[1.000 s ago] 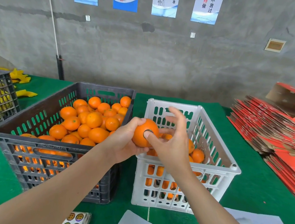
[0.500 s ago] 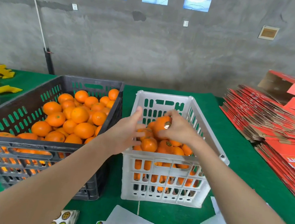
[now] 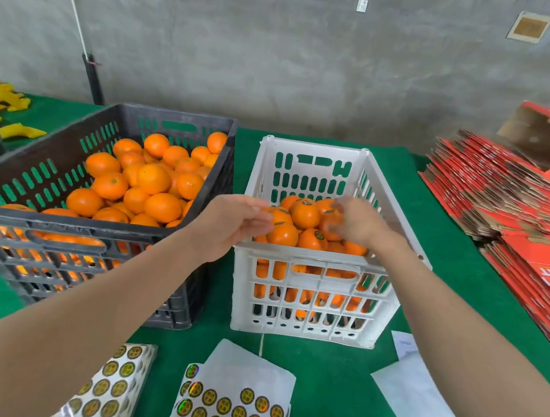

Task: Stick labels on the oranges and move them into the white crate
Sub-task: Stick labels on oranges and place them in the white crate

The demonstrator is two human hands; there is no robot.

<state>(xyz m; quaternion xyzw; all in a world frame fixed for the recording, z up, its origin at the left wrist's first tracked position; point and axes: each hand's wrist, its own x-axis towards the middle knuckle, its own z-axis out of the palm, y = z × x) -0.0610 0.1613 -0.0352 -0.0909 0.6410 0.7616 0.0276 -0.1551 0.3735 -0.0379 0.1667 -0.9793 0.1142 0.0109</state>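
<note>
Oranges heaped in white crate on tabletop: glossy, bright, several bearing round dark-and-gold labels. Left grip at near-left rim, fingers loosely curled, empty. Right grip over heap, motion-blurred; hold cannot be told.

a rough grey concrete wall rises behind a counter draped in green cloth. a white cord slants down the wall to a black post at left. a beige square plate is fixed high at right, above stacks of flattened red cartons. yellow scraps lie at the counter's far left. the light is even.
</note>
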